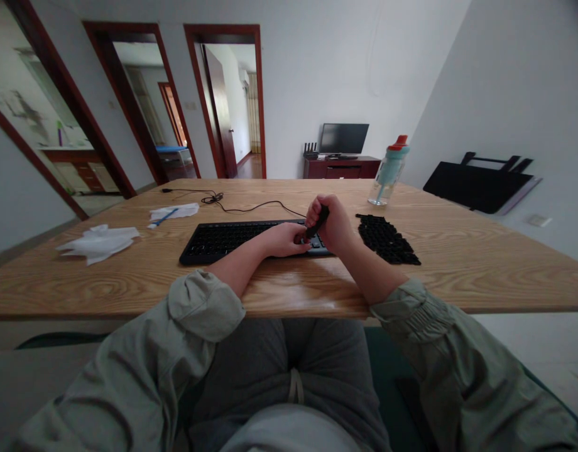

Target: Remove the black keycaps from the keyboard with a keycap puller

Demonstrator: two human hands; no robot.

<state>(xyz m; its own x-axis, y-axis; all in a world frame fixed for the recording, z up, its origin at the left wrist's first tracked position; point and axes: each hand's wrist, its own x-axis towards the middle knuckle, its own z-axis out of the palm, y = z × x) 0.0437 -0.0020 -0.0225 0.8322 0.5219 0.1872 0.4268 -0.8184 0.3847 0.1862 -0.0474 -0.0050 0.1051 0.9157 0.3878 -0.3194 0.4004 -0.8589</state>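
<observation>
The right hand (pixel 335 227) grips a black tool (pixel 318 222) slanting down-left onto the right end of the keyboard (pixel 232 240), where the left hand (pixel 283 240) rests beside its tip, grip unclear

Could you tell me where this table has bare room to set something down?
Bare wood runs along the near edge of the table before the keyboard, and right of the keycap pile. It is crowded at the keyboard's right end, where the left hand meets the right hand and its black tool.
</observation>
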